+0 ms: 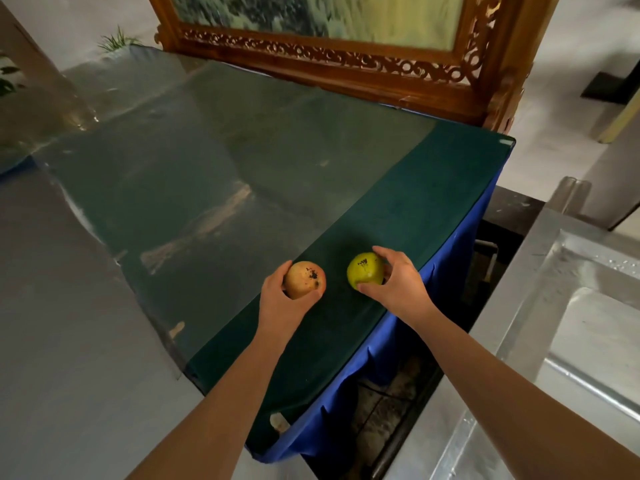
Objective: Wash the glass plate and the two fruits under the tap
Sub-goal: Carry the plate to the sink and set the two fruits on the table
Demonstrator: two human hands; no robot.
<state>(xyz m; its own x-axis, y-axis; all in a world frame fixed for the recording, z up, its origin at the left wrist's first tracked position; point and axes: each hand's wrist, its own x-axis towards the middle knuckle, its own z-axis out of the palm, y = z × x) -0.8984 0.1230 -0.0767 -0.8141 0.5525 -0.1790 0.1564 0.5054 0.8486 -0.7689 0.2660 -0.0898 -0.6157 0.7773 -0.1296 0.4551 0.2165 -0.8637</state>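
Observation:
Two fruits sit close together above the dark green glass-topped table (242, 161), near its right edge. My left hand (280, 299) is wrapped around an orange-red fruit (306, 278) with dark specks on it. My right hand (398, 282) grips a yellow-green fruit (363, 271), also speckled with dark dirt. I cannot tell whether the fruits rest on the table or hover just above it. No glass plate and no tap show in this view.
A stainless steel sink unit (554, 306) stands to the right, across a dark gap (398, 403) beside the table's blue cloth skirt (346, 393). A carved wooden-framed panel (346, 64) rises behind the table. Grey floor lies at the left.

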